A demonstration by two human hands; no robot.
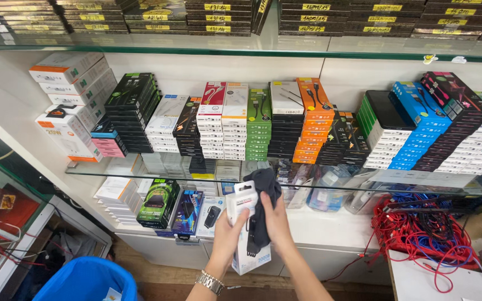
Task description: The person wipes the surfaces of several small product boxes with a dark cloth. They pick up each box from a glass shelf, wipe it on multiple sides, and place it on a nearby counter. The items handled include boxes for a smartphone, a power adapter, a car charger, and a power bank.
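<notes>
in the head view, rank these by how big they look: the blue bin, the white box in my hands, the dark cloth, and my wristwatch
1. blue bin, though cut off by the frame
2. white box
3. dark cloth, close to the box, so unsure
4. wristwatch

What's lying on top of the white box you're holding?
A dark cloth drapes over the white box, pressed by the right hand; the left hand holds the box's side. The box face under the cloth is hidden.
</notes>
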